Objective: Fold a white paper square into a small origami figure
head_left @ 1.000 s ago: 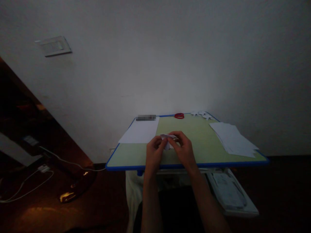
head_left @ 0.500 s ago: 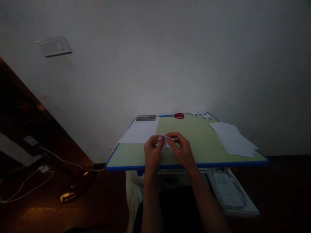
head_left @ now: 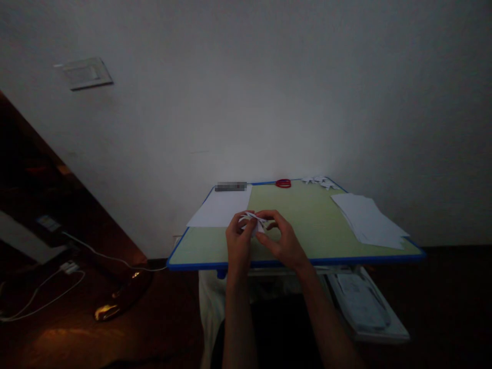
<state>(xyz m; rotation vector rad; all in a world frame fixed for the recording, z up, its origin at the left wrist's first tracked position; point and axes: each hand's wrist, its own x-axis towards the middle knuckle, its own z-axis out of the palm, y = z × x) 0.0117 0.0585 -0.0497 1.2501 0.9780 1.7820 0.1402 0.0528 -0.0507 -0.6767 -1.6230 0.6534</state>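
Observation:
A small folded piece of white paper [head_left: 251, 219] is held above the near middle of a green desk with a blue rim [head_left: 292, 264]. My left hand [head_left: 238, 241] pinches it from the left with closed fingers. My right hand [head_left: 282, 238] grips its right side, fingers curled over it. Most of the paper is hidden by my fingers.
On the desk lie a white sheet [head_left: 223, 207] at the far left, a stack of white sheets [head_left: 367, 219] at the right, red scissors [head_left: 283, 183] and small white paper cut-outs [head_left: 320, 181] along the wall. A tray with papers [head_left: 363, 307] sits below right. Cables [head_left: 77, 246] lie on the left floor.
Both hands have shifted slightly left with the paper, and my fingers have reworked it; its shape between them looks more crumpled or opened than before.

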